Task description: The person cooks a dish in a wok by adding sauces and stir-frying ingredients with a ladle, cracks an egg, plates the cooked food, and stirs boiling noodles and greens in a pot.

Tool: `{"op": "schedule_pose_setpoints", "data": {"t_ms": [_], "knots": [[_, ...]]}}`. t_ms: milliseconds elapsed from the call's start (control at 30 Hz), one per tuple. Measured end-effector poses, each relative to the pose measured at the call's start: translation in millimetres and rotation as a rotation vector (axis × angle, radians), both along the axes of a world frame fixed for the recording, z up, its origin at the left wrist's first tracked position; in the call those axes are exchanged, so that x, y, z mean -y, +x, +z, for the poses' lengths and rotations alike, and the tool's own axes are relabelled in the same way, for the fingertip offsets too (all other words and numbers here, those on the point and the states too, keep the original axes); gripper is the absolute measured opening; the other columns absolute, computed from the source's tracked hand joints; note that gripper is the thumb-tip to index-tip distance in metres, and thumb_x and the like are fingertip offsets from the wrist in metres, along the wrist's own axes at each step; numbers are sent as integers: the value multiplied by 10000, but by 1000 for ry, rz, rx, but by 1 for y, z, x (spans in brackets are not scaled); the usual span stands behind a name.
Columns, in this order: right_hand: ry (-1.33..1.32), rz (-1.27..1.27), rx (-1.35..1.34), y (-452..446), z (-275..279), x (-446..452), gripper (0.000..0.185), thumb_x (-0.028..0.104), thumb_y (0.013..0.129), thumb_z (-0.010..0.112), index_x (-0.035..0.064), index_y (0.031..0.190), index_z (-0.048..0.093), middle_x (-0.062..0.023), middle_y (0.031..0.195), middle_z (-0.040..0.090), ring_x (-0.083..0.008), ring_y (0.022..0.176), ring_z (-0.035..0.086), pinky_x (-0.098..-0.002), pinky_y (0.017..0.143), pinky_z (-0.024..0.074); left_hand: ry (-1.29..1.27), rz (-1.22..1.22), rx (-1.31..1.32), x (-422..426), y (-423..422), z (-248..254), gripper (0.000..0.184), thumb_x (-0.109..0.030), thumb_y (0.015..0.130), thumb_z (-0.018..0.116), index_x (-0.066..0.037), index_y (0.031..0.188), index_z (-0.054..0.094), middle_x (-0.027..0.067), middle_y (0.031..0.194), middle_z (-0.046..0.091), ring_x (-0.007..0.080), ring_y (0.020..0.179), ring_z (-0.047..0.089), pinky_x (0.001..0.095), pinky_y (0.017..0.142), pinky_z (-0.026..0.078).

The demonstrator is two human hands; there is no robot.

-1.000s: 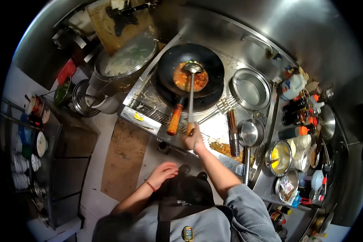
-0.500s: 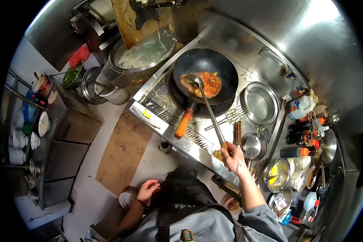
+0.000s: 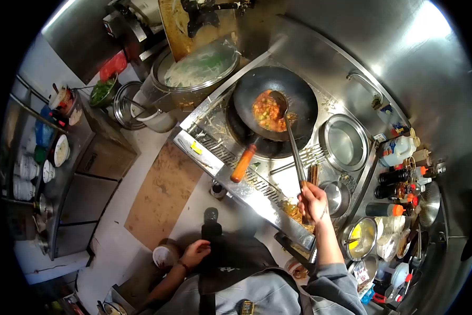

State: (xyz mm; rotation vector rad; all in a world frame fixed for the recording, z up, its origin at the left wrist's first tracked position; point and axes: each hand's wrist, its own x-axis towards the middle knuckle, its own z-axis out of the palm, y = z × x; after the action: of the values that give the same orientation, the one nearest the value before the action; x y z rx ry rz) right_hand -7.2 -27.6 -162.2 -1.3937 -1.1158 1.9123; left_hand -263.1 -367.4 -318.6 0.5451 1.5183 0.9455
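Note:
My right hand (image 3: 313,202) is wrapped round the handle end of a long metal ladle (image 3: 294,144). The ladle's bowl rests in the black wok (image 3: 299,94), at the right side of a chunky red-orange food (image 3: 267,111). The wok sits on the stove, and its orange wooden handle (image 3: 243,164) points toward me with no hand on it. My left hand (image 3: 196,253) is low in front of my dark apron, its fingers loosely apart and holding nothing.
Right of the wok are a metal pot (image 3: 346,142), a wire skimmer (image 3: 309,156) and a small saucepan (image 3: 334,198). Sauce bottles (image 3: 385,209) and bowls line the right counter. A large lidded pot (image 3: 199,73) stands behind left, and a shelf of dishes (image 3: 61,150) at far left.
The view has shifted, so the stove appears farther right. The ladle has moved from the food's left side to its right, and the food is more heaped. My left hand remains low near the apron.

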Motion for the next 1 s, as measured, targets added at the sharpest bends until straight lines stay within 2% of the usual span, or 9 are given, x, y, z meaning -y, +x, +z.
{"op": "schedule_pose_setpoints", "data": {"t_ms": [233,367,433,533,567,667,900,933,1000], "knots": [[87,-4,275,-45,-3,25,216,147,902,473,-17,1019,553,-22,597,499,-101,414,444,-245,349,341,46,-125,-14,-21,-65,-25,263,-142,799,644,-35,1023,556,49,887,608,112,831,582,249,747,472],[602,165,625,-104,-18,25,319,189,849,535,-57,1051,557,-70,556,522,-154,477,493,-307,475,414,69,-143,-114,-36,-137,-24,315,-141,776,645,-21,1050,546,41,869,603,103,784,564,253,722,469],[651,126,775,-93,-18,51,375,213,825,556,-76,1063,550,-222,788,627,-284,754,643,-345,686,491,142,-17,-156,-31,-177,-29,279,-108,773,641,-23,1024,552,41,859,602,108,766,565,256,709,473],[603,122,915,-73,-4,95,364,146,821,577,-91,1093,532,-238,910,631,-291,885,635,-343,790,477,115,143,-200,-14,-230,-50,242,-64,761,640,-28,987,560,51,854,606,113,770,575,258,709,478],[670,111,934,-73,-4,97,318,109,849,558,-105,1081,526,-159,860,644,-150,801,609,-273,748,473,77,142,-277,-10,-241,-48,227,-31,751,638,-27,963,558,50,848,603,111,778,572,253,717,474],[650,39,865,-83,-32,61,241,89,854,546,-93,1012,552,-147,841,643,-139,771,595,-280,704,469,34,99,-285,-12,-264,-55,246,-47,753,642,-27,984,558,44,840,596,112,788,565,250,726,470],[654,245,1023,-80,19,72,229,80,817,577,-87,972,555,-237,853,627,-258,829,645,-297,717,472,82,4,-141,-31,-245,-36,265,-81,757,643,-18,1001,560,49,853,598,113,800,563,250,727,465],[762,181,1028,-58,-1,73,205,52,817,567,-69,983,567,-175,795,643,-237,753,648,-283,710,481,110,24,-147,-25,-242,-44,261,-86,758,641,-15,995,559,50,849,598,113,790,564,250,721,466],[550,67,790,-42,-16,62,223,86,866,512,-54,1030,567,-78,699,603,-154,606,577,-253,580,472,73,-30,-135,-11,-241,-68,259,-91,758,638,-11,991,559,53,845,602,114,777,567,252,714,469]]}}
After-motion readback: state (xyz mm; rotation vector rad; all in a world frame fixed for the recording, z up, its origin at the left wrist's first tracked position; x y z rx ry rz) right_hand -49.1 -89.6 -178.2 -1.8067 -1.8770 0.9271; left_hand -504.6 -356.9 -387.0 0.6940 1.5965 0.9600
